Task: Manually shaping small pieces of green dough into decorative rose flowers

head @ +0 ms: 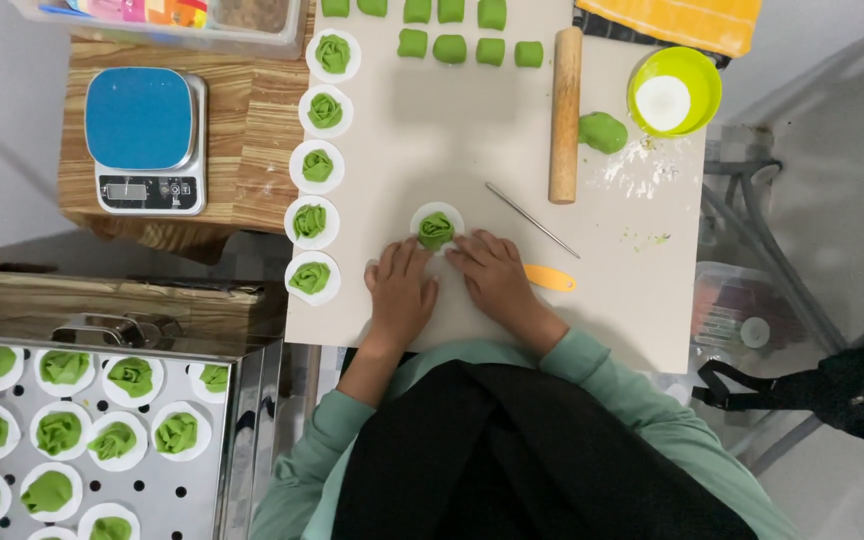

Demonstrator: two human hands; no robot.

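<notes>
I am watching my left hand point(399, 290) and right hand point(494, 275) lying flat and loosely spread on the pale board point(432, 140), grasping nothing, their fingertips just touching the white paper round under a green dough rose point(437, 230) that is sitting just beyond them, near the board's near edge. Five more roses point(317, 165) on rounds are lining the board's left edge. Nine green dough pieces point(450, 48) are waiting along the far edge. A rolling pin point(564, 115), a thin metal pick point(532, 220), an orange scraper point(549, 278) and a green bowl point(674, 90) are lying to the right.
</notes>
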